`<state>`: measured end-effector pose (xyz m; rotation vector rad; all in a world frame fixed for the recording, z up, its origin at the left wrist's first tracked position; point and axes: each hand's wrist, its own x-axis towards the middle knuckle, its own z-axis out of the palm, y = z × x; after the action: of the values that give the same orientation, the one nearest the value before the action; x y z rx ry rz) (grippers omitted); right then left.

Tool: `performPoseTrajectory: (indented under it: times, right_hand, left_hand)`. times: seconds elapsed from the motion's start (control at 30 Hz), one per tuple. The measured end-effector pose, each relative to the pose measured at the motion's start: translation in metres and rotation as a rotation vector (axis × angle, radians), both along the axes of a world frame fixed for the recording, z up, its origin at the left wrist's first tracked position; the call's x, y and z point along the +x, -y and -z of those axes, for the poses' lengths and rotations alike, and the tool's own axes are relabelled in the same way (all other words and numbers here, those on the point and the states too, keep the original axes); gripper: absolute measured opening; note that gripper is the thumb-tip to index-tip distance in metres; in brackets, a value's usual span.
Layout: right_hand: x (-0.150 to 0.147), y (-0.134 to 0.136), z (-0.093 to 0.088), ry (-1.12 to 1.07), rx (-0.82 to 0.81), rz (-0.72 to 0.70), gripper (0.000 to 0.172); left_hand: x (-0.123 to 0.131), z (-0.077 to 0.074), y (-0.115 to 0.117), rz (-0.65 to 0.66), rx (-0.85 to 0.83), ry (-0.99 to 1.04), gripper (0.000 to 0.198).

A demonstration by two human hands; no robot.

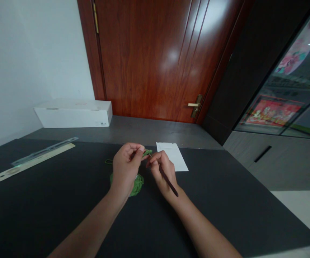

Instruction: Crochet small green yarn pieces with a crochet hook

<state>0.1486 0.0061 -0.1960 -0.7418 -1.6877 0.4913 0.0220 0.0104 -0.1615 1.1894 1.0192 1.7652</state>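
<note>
With the hands as the clock's centre, the left hand pinches a small piece of green crochet between thumb and fingertips. The right hand grips a crochet hook like a pencil, its smooth dark-brown handle slanting toward five o'clock and its thin shaft meeting the yarn. The stitches are too small to make out, and the hook's very tip cannot be told apart from the yarn.

At seven o'clock a soft, rounded ball of green yarn sits on the matte black tabletop, partly hidden behind the left hand and wrist; a loose strand loops out at nine. At three, a white spiral-top notepad lies partly covered by the right hand. Far out at nine lie a flat, pale ruler and a clear plastic strip, any markings illegible. At ten stands a long white cardboard box, its label unreadable. A glossy reddish wood door fills twelve, its top cut off.
</note>
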Motion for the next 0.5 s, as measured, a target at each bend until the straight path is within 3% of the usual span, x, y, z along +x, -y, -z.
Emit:
performPoseTrajectory:
  times: [0.13,0.3,0.5]
  right_hand:
    - [0.002,-0.002,0.003,0.025,0.075,0.02,0.007]
    - [0.001,-0.002,0.004,-0.054,0.019,0.016,0.007]
    - [-0.007,-0.002,-0.003,-0.457,-0.172,-0.214,0.007]
  left_hand:
    - [-0.001,-0.002,0.001,0.061,-0.077,0.057,0.014]
    - [-0.004,-0.007,0.003,0.177,-0.153,0.124,0.015]
    - [-0.003,-0.014,0.008,0.306,-0.096,0.141,0.013]
